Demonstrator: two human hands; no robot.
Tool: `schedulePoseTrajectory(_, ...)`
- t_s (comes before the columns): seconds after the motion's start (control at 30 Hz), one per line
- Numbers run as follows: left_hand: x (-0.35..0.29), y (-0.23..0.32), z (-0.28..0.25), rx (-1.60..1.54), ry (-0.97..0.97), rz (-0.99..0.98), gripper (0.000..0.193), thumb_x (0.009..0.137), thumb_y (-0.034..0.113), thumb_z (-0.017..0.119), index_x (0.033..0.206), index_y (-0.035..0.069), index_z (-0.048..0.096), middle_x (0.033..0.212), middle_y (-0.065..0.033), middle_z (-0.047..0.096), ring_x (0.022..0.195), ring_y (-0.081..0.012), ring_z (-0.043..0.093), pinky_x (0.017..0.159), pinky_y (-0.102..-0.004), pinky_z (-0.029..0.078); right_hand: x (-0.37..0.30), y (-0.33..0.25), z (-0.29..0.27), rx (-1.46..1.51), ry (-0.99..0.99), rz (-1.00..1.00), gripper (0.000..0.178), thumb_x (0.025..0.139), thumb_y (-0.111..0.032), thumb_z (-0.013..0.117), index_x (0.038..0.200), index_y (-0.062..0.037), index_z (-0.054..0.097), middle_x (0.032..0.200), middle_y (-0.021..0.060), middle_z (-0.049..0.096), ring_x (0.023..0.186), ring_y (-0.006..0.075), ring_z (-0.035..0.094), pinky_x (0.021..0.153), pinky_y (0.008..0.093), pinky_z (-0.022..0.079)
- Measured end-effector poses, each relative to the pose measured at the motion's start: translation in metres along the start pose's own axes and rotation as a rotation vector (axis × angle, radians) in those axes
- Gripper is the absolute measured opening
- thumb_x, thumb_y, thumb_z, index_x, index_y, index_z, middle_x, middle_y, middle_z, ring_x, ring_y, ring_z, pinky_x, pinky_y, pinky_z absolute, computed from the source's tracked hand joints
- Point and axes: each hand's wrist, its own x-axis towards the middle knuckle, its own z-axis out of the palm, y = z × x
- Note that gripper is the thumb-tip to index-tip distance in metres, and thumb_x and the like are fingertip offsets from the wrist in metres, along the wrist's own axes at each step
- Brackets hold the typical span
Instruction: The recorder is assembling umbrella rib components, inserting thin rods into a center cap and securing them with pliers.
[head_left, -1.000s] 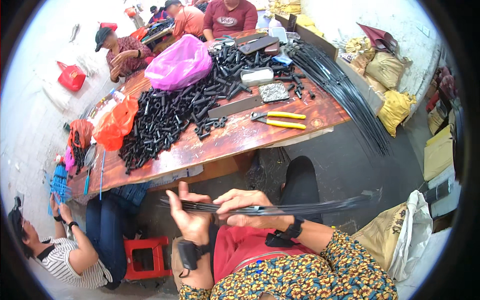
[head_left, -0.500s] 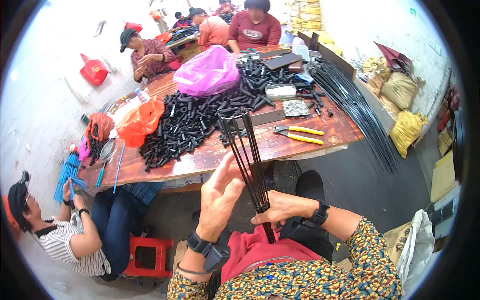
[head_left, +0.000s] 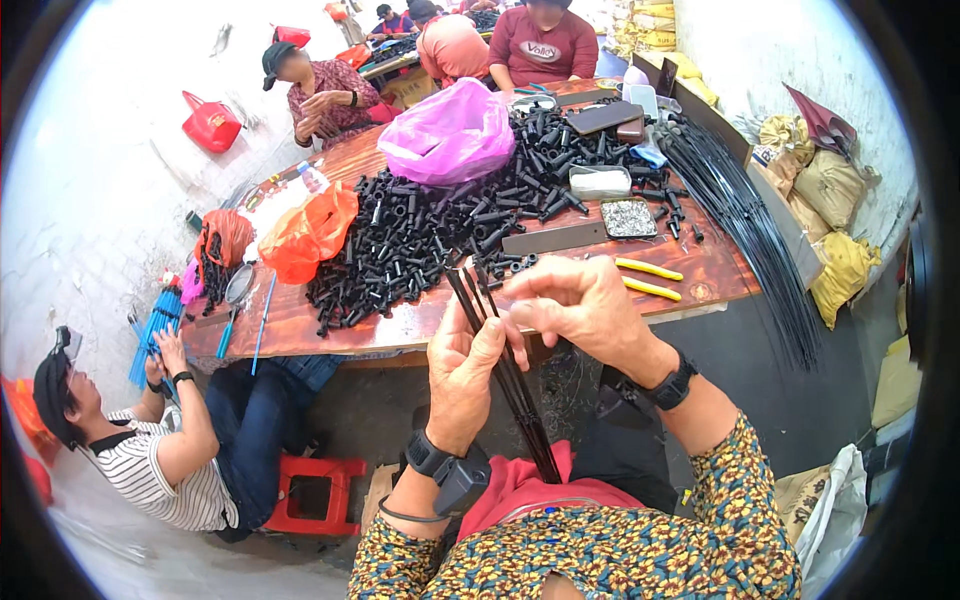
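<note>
A bundle of thin black rods (head_left: 535,436) slants up from my lap toward the table, its upper ends spread slightly apart. My left hand (head_left: 462,375) is closed around the upper part of the bundle, thumb in front. Close to the rod tops, my right hand (head_left: 590,312) has its thumb and fingers bent in a pinch; what lies between them, if anything, is too small to make out. Just beyond both hands is a large pile of short black tubular parts (head_left: 400,240) on the wooden table (head_left: 400,325).
Yellow-handled pliers (head_left: 650,267), a flat metal bar (head_left: 555,238) and a small tray (head_left: 629,218) lie beyond my right hand. Long black rods (head_left: 745,235) overhang the table's right side. A pink bag (head_left: 445,135) and orange bag (head_left: 308,235) sit by the pile. A co-worker (head_left: 160,455) sits at left.
My right hand has left the lower part of the bundle and moved up to the rod tops. My left hand, open beside the rods before, now grips them. The view has shifted slightly.
</note>
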Motion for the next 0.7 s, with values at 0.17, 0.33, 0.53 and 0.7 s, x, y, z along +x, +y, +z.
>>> schedulePoseTrajectory(0.17,0.008,-0.003,0.000,-0.033,-0.057,-0.032,0.056,0.101,0.023,0.050,0.149,0.006,0.027,0.089,-0.0084,0.059,0.071,-0.0164,0.058,0.064,-0.0321,0.052,0.019,-0.002,0.010,0.170,-0.029,0.055,0.016,0.086,-0.009,0.072,0.089,0.0062,0.066,0.061,0.0059,0.062,0.043,0.0078,0.055,0.035,0.0239,0.044)
schedulePoseTrajectory(0.33,0.015,-0.007,-0.002,-0.101,-0.113,-0.119,0.043,0.101,0.027,0.050,0.134,-0.001,0.046,0.096,-0.0100,0.062,0.079,-0.0146,0.061,0.068,-0.0284,0.054,0.020,-0.001,0.003,0.172,0.040,0.080,0.018,0.085,-0.010,0.074,0.079,0.0030,0.063,0.061,0.0050,0.062,0.043,0.0072,0.053,0.035,0.0222,0.042)
schedulePoseTrajectory(0.53,0.028,0.011,0.008,-0.009,-0.004,-0.068,0.045,0.102,0.038,0.043,0.114,-0.003,0.057,0.091,-0.0103,0.065,0.078,-0.0174,0.065,0.069,-0.0299,0.055,0.021,-0.004,-0.001,0.057,0.083,0.077,0.019,0.084,-0.015,0.076,0.082,0.0004,0.065,0.062,0.0031,0.063,0.052,0.0063,0.057,0.042,0.0215,0.042)
schedulePoseTrajectory(0.7,0.044,0.017,0.010,0.133,0.134,-0.064,0.040,0.100,0.041,0.051,0.090,0.004,0.065,0.078,0.0001,0.064,0.064,-0.0030,0.056,0.057,-0.0190,0.046,0.027,-0.015,-0.021,-0.285,0.072,-0.107,0.025,0.078,-0.019,0.079,0.089,0.0002,0.067,0.067,0.0028,0.063,0.058,0.0069,0.057,0.051,0.0247,0.044)
